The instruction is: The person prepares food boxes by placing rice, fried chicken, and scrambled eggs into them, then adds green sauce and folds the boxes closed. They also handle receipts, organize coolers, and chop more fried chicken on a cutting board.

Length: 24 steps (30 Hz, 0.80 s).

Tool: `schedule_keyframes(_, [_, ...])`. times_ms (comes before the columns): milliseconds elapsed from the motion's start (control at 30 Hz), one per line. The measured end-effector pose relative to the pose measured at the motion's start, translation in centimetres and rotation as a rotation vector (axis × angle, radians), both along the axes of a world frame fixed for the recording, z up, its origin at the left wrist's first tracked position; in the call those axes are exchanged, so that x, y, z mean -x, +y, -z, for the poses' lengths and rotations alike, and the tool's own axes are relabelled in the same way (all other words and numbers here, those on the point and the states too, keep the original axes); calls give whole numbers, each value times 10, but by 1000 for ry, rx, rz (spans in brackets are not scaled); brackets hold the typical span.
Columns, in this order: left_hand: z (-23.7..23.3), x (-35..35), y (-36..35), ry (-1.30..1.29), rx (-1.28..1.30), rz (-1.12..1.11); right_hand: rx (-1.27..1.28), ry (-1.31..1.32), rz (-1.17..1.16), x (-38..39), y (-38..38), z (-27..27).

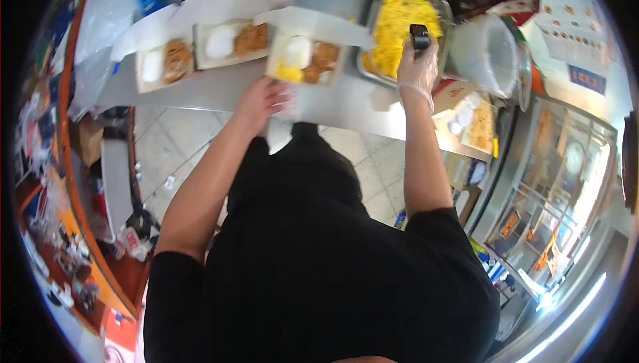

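Note:
My right hand (pixel 419 66), in a clear glove, is wrapped round a black handle (pixel 419 35) over a clear tub of yellow food (pixel 403 20). The far end of the handled tool cannot be made out. My left hand (pixel 263 104), bare and with fingers apart, is at the counter's near edge, just below an open box (pixel 307 56). That box holds white rice, brown food and a little yellow food. To its left are two more open boxes, the middle one (pixel 231 43) and the far left one (pixel 165 63), both with white and brown food.
A steel counter (pixel 339 106) runs across the front. Another food box (pixel 474 123) stands at the right, below a large translucent container (pixel 484 53). A glass-doored cabinet (pixel 556 183) is at the far right. Orange-edged shelves (pixel 86 230) with many items line the left.

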<state>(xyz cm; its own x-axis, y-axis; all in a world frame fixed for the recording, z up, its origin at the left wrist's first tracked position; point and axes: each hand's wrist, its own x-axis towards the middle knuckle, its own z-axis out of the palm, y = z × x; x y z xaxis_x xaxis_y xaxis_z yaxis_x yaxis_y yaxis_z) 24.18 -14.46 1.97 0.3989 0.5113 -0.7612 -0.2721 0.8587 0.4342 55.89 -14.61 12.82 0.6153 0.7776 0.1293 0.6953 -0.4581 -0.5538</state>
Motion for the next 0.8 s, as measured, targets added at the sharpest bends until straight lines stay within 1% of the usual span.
schedule_keyframes(33, [8, 1, -5, 23, 16, -41, 54, 31, 83, -35, 13, 7])
schedule_keyframes(67, [7, 2, -10, 7, 7, -84, 334, 49, 222, -56, 26, 0])
schedule_keyframes(100, [5, 6, -15, 17, 5, -75, 551, -26, 157, -93, 43, 20])
schedule_keyframes(167, [-2, 15, -26, 38, -5, -76, 707, -111, -83, -166, 75, 87])
schedule_keyframes(200, [-6, 18, -31, 88, -13, -72, 699, -107, -92, -192, 95, 120])
schedule_keyframes(233, [-9, 20, -36, 138, -17, -72, 636, -178, -116, -215, 114, 150])
schedule_keyframes(267, [-10, 21, -40, 148, -19, -84, 573, -245, -143, -228, 128, 167])
schedule_keyframes(333, [-13, 26, -54, 222, 38, -191, 683, -138, -162, -175, 132, 104])
schedule_keyframes(367, [-17, 28, -60, 238, 46, -193, 738, -85, -170, -145, 135, 69])
schedule_keyframes(400, [-22, 28, -66, 263, 30, -231, 746, -75, -173, -136, 126, 79])
schedule_keyframes(433, [-24, 24, -68, 273, 4, -274, 781, -144, -292, -135, 124, 89])
schedule_keyframes(467, [-27, 21, -70, 278, 22, -305, 806, -225, -411, -141, 129, 89])
schedule_keyframes(500, [-26, 19, -69, 269, 11, -319, 792, -240, -418, -145, 134, 81])
schedule_keyframes(567, [-27, 23, -76, 285, 36, -405, 816, -20, -422, -141, 129, 75])
schedule_keyframes(600, [-26, 24, -76, 318, 39, -421, 819, -15, -434, -141, 126, 74])
schedule_keyframes(700, [-24, 34, -74, 348, 21, -429, 582, 314, -206, -158, 117, 61])
schedule_keyframes(733, [-23, 38, -72, 361, 6, -425, 584, 571, -187, -158, 116, 56])
schedule_keyframes(767, [-23, 41, -69, 354, 7, -422, 584, 566, -182, -168, 111, 62])
schedule_keyframes(800, [-24, 43, -66, 362, 5, -426, 451, 1147, -95, -181, 106, 69])
